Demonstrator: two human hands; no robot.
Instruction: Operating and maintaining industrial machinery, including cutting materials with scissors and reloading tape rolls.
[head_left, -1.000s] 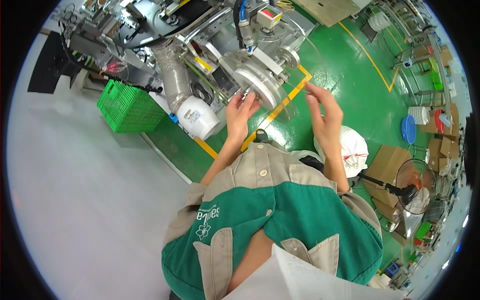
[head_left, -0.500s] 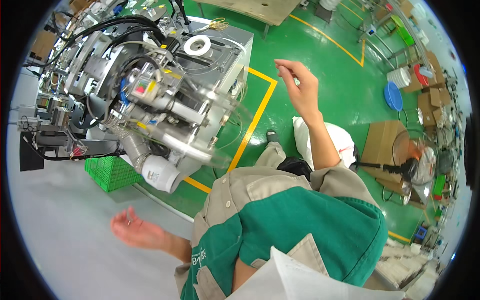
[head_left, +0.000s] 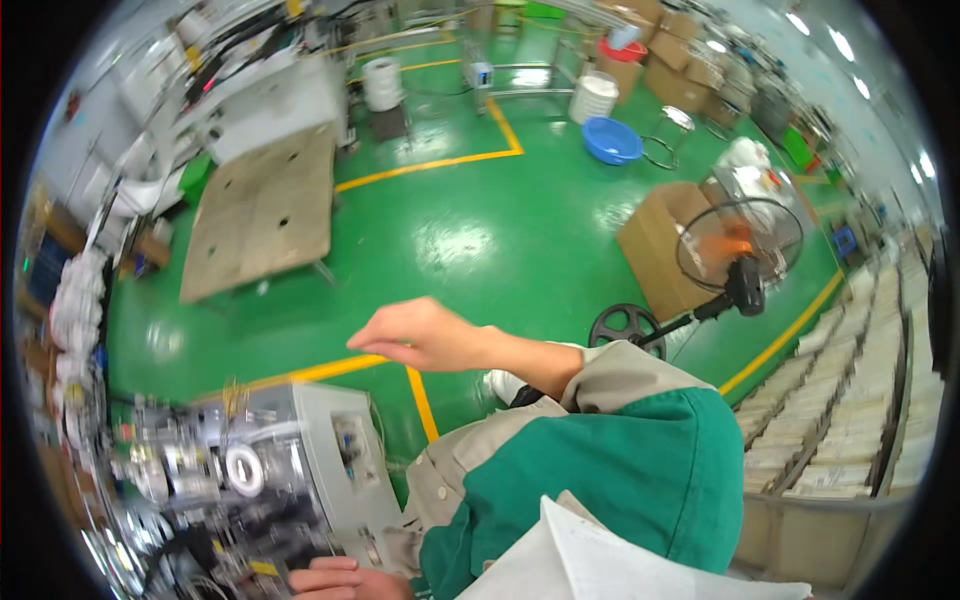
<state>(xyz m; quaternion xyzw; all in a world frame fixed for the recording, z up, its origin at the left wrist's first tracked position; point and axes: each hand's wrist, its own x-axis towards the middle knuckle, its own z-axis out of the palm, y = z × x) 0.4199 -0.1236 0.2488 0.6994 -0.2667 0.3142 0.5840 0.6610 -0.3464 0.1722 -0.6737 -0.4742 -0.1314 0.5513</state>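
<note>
My right hand (head_left: pixel 418 335) reaches out in front of my body above the green floor. Its fingers are stretched loosely with the thumb a little apart, and nothing shows in it. At the lower edge, my left hand (head_left: pixel 345 582) is partly cut off by the frame. Its visible fingers point left, slightly apart, with no held thing in sight. Closest to it is a grey machine (head_left: pixel 335 450) with metal parts and cables, blurred by motion. Whether the left hand touches the machine I cannot tell. A white ring-shaped roll (head_left: pixel 244 470) lies on the machine's top.
A wooden-topped table (head_left: pixel 265 215) stands ahead to the left. On the right are a black fan (head_left: pixel 745 285), an open cardboard box (head_left: pixel 655 250) and a blue basin (head_left: pixel 612 141). Racks of pale stacked pieces (head_left: pixel 820 400) line the near right. Yellow lines (head_left: pixel 425 405) mark the floor.
My view has swung to the right, so the machine now sits at the lower left. The right hand points further left across my front; the left hand is now at the lower edge.
</note>
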